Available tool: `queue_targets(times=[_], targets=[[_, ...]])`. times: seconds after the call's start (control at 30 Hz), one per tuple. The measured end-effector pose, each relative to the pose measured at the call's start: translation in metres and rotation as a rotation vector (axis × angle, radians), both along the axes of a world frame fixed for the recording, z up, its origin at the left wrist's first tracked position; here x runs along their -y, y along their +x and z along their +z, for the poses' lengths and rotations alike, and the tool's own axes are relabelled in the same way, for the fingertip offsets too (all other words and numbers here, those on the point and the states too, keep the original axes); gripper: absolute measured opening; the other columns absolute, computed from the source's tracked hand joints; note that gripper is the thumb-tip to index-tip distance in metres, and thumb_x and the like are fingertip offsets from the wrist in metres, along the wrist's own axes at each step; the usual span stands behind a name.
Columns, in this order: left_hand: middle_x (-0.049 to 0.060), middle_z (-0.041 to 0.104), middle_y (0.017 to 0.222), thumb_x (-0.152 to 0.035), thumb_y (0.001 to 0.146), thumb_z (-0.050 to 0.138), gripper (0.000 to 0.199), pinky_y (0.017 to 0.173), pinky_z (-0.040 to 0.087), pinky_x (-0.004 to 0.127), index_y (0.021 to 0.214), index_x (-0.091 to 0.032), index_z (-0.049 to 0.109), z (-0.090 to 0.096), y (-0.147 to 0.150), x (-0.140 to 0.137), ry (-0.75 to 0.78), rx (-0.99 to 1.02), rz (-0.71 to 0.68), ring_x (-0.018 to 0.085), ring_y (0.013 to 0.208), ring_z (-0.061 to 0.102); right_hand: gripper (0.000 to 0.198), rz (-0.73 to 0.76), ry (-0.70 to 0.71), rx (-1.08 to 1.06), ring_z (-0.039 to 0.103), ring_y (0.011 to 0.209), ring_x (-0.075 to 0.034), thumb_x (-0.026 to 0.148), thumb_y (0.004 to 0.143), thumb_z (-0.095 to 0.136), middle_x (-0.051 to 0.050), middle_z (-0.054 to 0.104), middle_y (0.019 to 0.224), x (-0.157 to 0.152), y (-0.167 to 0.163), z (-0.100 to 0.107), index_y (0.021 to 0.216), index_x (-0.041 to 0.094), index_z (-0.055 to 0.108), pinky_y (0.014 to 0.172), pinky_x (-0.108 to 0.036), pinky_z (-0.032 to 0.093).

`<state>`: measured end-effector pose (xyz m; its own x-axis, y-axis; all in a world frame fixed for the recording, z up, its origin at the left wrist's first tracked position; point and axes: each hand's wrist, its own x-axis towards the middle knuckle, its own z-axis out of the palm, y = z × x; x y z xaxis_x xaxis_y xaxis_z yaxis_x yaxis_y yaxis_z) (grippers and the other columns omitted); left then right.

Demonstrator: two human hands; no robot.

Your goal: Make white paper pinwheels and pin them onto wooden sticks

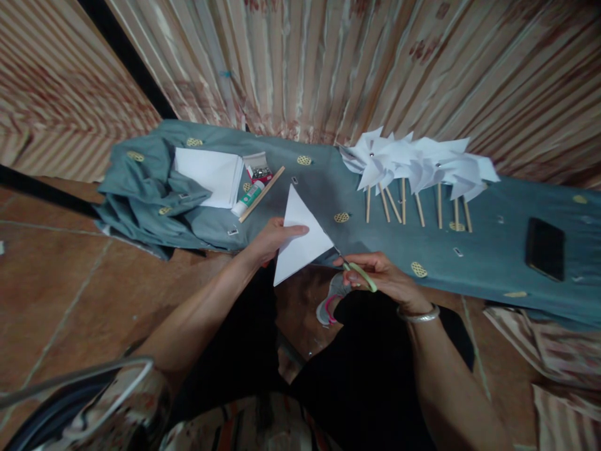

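Observation:
My left hand [277, 237] grips a white sheet of paper folded into a triangle [300, 247], thumb flat on top and fingers underneath. A pair of scissors [360, 274] with pale green handles is in my right hand [382, 275]. Their blades meet the triangle's right-hand corner; how far they are apart is too small to tell. The folded paper is held above the front edge of the cloth-covered bench. Beyond my right hand lie several white paper pinwheels [417, 163] on wooden sticks, overlapping in a row.
Green cloth with yellow pineapples covers the long bench [319, 169]. To the left lie a stack of white paper [209, 175], an open small box of pins [259, 170], a glue tube [248, 197] and a wooden stick [261, 194]. A black phone [544, 248] rests at the right. Curtains [300, 69] hang behind.

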<state>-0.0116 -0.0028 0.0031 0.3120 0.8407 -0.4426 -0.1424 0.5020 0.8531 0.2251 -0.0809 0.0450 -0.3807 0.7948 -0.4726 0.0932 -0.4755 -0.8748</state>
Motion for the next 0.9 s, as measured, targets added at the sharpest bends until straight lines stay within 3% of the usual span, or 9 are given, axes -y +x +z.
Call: queue_targets(times=[0.4, 0.9], targets=[[0.003, 0.068, 0.058, -0.032, 0.053, 0.081, 0.025, 0.049, 0.041, 0.024, 0.065, -0.013, 0.071, 0.006, 0.002, 0.0, -0.009, 0.002, 0.004, 0.013, 0.048, 0.057, 0.042, -0.013, 0.023, 0.026, 0.049, 0.05, -0.005, 0.035, 0.064, 0.083, 0.004, 0.057, 0.061, 0.001, -0.002, 0.002, 0.099, 0.014, 0.072, 0.045, -0.018, 0.037], [0.004, 0.07, 0.062, -0.033, 0.053, 0.083, 0.028, 0.05, 0.042, 0.024, 0.069, -0.012, 0.072, 0.002, 0.0, 0.0, 0.002, 0.036, -0.017, 0.015, 0.052, 0.06, 0.046, -0.071, 0.001, 0.028, 0.057, 0.055, -0.007, 0.037, 0.06, 0.085, 0.002, 0.064, 0.062, -0.004, -0.011, -0.004, 0.097, 0.013, 0.072, 0.046, -0.018, 0.04]])
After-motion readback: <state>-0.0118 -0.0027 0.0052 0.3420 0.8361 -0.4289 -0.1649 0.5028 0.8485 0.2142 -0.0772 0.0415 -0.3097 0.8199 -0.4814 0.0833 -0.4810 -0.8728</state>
